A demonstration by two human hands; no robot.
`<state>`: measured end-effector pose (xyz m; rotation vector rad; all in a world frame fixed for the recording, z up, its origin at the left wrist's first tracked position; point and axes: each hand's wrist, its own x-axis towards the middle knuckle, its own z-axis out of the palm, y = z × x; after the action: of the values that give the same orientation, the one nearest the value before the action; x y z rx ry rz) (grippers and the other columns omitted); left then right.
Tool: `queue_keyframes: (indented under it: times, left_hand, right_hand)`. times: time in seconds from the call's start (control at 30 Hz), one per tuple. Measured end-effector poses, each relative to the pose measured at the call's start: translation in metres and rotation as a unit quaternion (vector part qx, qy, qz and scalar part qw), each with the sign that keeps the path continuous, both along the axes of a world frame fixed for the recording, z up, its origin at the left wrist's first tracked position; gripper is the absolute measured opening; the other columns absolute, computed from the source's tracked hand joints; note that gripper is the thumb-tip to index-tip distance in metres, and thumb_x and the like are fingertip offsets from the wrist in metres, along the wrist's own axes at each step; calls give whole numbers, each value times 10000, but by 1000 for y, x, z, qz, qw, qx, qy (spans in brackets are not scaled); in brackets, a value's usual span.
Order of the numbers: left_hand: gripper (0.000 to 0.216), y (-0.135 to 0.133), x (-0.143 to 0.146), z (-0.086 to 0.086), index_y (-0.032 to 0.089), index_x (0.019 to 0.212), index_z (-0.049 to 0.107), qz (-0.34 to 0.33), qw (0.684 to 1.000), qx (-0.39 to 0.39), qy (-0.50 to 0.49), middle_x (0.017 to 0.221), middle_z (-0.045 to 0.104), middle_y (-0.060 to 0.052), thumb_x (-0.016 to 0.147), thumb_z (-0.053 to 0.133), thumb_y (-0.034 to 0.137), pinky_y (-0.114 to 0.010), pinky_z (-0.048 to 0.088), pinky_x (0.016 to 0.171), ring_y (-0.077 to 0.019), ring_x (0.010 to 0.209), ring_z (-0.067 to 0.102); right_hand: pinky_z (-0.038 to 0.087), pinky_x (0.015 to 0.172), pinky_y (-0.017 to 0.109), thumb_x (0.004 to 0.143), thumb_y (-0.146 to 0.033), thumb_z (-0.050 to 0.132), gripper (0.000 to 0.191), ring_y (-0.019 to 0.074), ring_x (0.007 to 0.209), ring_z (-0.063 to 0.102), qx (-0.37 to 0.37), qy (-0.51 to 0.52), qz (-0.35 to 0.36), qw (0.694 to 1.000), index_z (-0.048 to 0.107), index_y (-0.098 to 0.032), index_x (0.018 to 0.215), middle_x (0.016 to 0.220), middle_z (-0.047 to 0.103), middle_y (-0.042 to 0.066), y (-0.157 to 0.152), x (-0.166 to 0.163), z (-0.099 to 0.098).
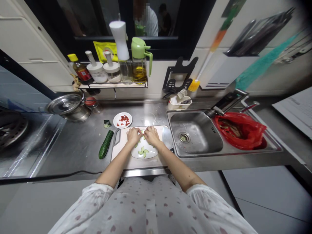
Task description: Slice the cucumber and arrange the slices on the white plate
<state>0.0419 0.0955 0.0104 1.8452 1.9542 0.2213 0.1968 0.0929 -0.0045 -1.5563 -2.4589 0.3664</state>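
A white plate (151,152) with a dark rim lies on a pale cutting board (119,151). Thin cucumber slices (143,151) form a pinwheel on its near part, and more slices lie farther back, partly hidden by my hands. My left hand (134,135) and my right hand (151,135) meet over the plate's far end, fingers pinched around cucumber slices there. A knife (167,136) rests along the board's right side. Left of the board lies a cucumber (106,144). Behind it are cucumber scraps (107,123) and a small white dish (116,117) of chopped red pieces.
To the right is a steel sink (195,130), with a red plastic bag (253,138) beside it. A lidded pot (69,107) and a jar (94,104) stand at the back left. Above hangs a condiment shelf (114,85) with several bottles. A cutlery caddy (179,103) sits behind the sink.
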Motion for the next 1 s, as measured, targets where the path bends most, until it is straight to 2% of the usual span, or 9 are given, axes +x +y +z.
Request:
queue_keyframes:
  times: [0.3,0.57,1.0]
  left_hand:
    - [144,-1,2,0,250,867,664,1,1000,2,-3,1052,650,-66,799,616,367,-404,365,908,-278,1070,515]
    - [140,0,0,6,249,887,667,6,1000,6,-11,1051,653,-64,802,596,335,-389,359,903,-269,1067,518]
    - [138,0,3,-1,247,874,659,4,1000,1,-2,1055,649,-67,790,625,351,-391,360,912,-269,1068,509]
  right_hand:
    - [344,884,371,917,-254,514,191,253,1064,401,-15,16,-5,1000,698,-201,912,1065,575,97,0,1,2]
    - [345,909,368,918,-254,510,183,250,1068,410,-21,54,-56,997,686,-209,931,1055,583,83,0,3,5]
    - [351,890,369,910,-242,516,172,251,1058,413,-15,29,-43,999,683,-203,893,1067,579,89,1,-4,0]
